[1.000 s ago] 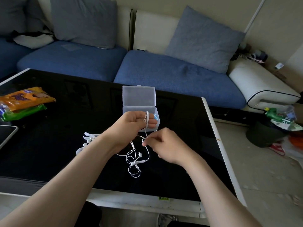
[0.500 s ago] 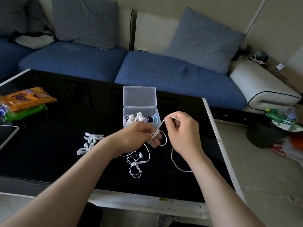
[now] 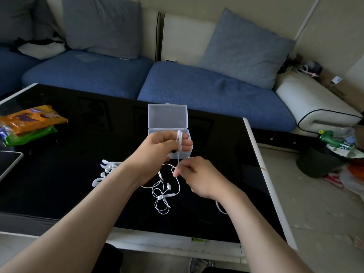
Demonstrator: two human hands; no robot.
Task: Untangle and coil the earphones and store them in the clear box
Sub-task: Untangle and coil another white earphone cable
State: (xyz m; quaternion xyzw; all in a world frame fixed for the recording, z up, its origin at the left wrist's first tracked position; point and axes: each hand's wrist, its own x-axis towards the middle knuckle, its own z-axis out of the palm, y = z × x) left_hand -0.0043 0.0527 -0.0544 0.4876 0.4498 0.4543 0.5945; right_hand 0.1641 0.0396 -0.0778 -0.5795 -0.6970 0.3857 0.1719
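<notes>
Blue sofa (image 3: 206, 91) fills the far side of the room, with grey-blue cushions (image 3: 246, 48) propped against its pale back. In front of it stands a glossy black table (image 3: 78, 194) with a white edge. At its left end lie an orange snack packet (image 3: 33, 119) on top of a green one (image 3: 29, 135), and the corner of a tablet (image 3: 7, 162) shows at the frame's edge.

Near the middle of the table sits the clear box (image 3: 167, 117), its lid standing open. The left hand (image 3: 159, 148) is raised just in front of the box and hides most of its base. It holds several turns of the white earphones (image 3: 162, 197) cable wound round its fingers, which point to the right.

The right hand (image 3: 199, 176) is just below, with curled fingers pinching the cable where it drops from the left hand. The rest of the cable lies in loose loops on the table between the forearms, with the earbuds among them, outside the box. A few small white ear hooks (image 3: 106, 170) lie on the table beside the left forearm.
</notes>
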